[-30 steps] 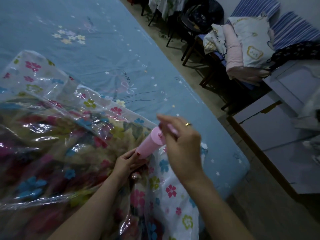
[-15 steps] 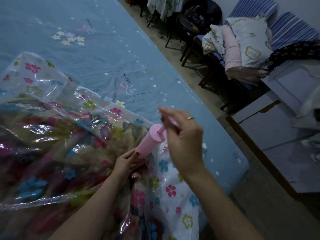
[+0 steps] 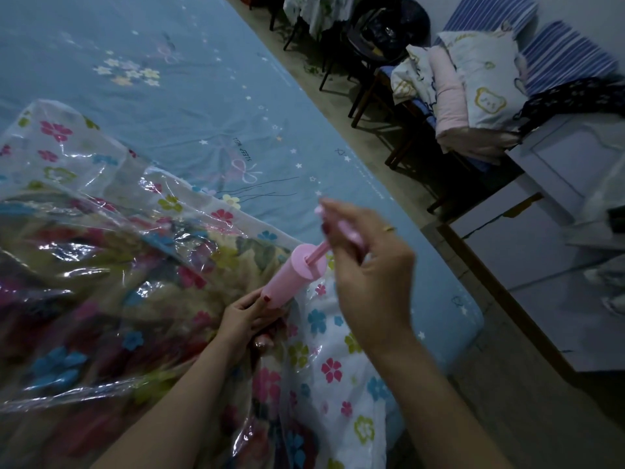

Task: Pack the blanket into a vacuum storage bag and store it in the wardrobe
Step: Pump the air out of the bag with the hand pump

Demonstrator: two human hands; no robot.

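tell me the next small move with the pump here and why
Probably push the handle back down into the pink pump: the right hand holds it with the rod exposed, the left hand steadies the barrel's base, and the bag looks puffy.

The left hand point(image 3: 248, 318) grips the pink pump point(image 3: 293, 277) on the flowered vacuum bag point(image 3: 101, 252); the right hand point(image 3: 367, 269) holds its handle.

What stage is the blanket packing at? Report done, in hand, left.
Done: the floral blanket lies inside the flower-print vacuum storage bag on the bed.
In hand: the left hand grips the pink hand pump at its base; the right hand holds its plunger handle, rod showing.
Left: the bag looks puffy and crinkled; it is not yet in a wardrobe.
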